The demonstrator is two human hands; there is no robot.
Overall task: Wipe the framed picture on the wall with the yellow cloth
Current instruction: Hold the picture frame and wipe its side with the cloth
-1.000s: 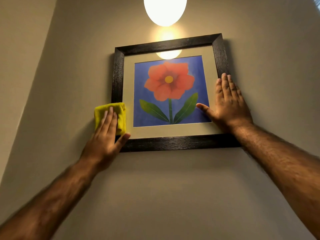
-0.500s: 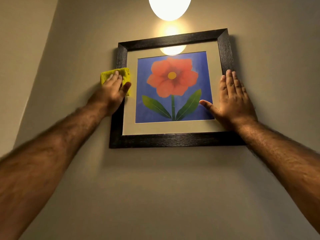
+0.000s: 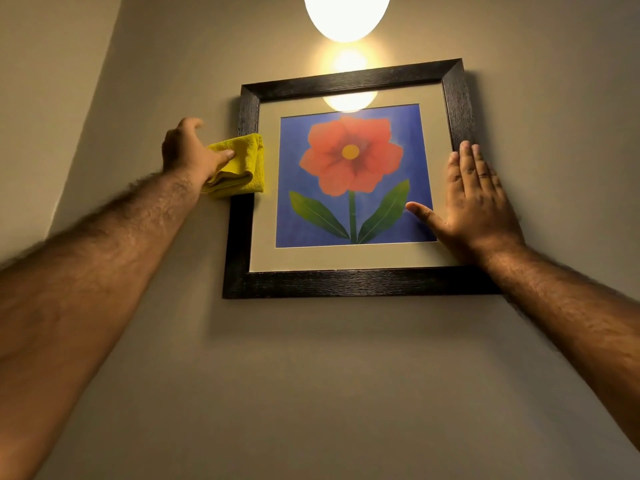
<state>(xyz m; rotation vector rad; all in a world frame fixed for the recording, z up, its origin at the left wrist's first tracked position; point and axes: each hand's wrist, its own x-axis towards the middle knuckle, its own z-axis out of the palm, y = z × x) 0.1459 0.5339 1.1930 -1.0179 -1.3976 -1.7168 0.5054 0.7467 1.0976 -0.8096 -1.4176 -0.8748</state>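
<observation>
A framed picture (image 3: 349, 282) with a dark wooden frame hangs on the beige wall; it shows a red flower on blue inside a cream mat. My left hand (image 3: 188, 152) grips a folded yellow cloth (image 3: 242, 164) that lies over the frame's left bar at mid height. My thumb lies on top of the cloth, and its folded edge hangs loose below my wrist. My right hand (image 3: 474, 199) lies flat with fingers spread on the picture's right side, covering part of the mat and right bar, thumb on the blue print.
A bright oval lamp (image 3: 346, 13) hangs above the picture and reflects in the glass near the top. A wall corner (image 3: 93, 109) runs down the left side. Bare beige wall (image 3: 346, 393) stretches below the frame.
My left hand slid the cloth up the frame's left bar from the lower corner, then turned and shifted to the bar's outer side at mid height. My right hand stayed pressed in place.
</observation>
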